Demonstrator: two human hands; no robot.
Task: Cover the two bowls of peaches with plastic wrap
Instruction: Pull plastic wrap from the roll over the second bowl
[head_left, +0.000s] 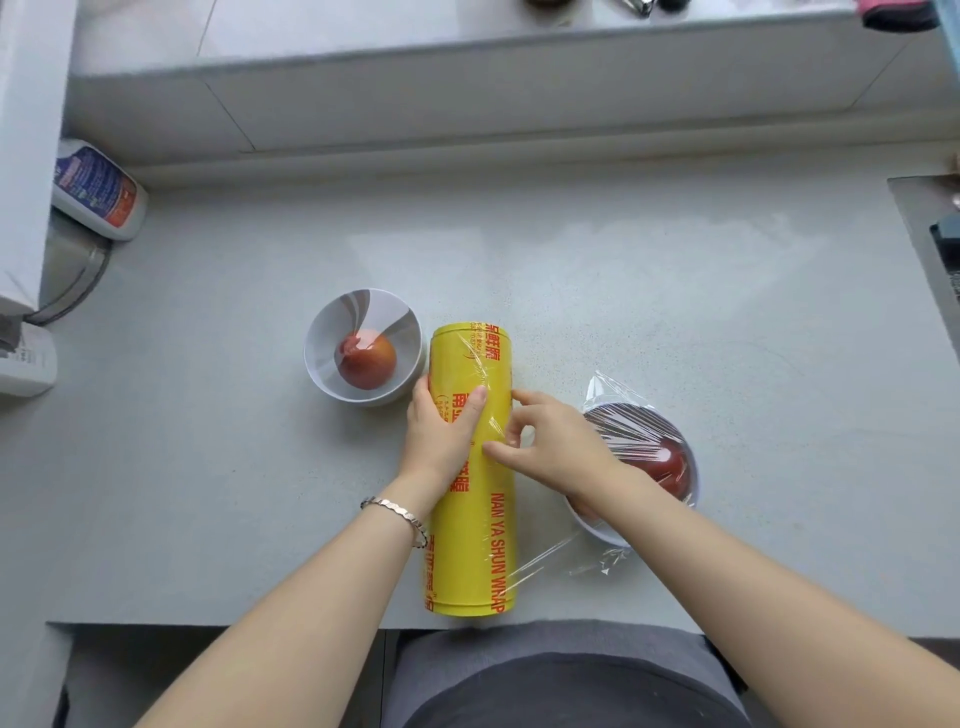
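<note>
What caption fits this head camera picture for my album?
Left hand steadies the yellow wrap roll while the right hand picks at its film; one bowl covered, the other open.

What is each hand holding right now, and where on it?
The left hand grips the yellow plastic wrap roll around its middle, steadying it. The right hand pinches at the film edge on the roll; a firm hold cannot be told.

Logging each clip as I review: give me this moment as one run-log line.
stage: second sheet starting | left hand: steadying plastic wrap roll | right hand: picking at film edge | right bowl: covered | left bowl: uncovered
</note>
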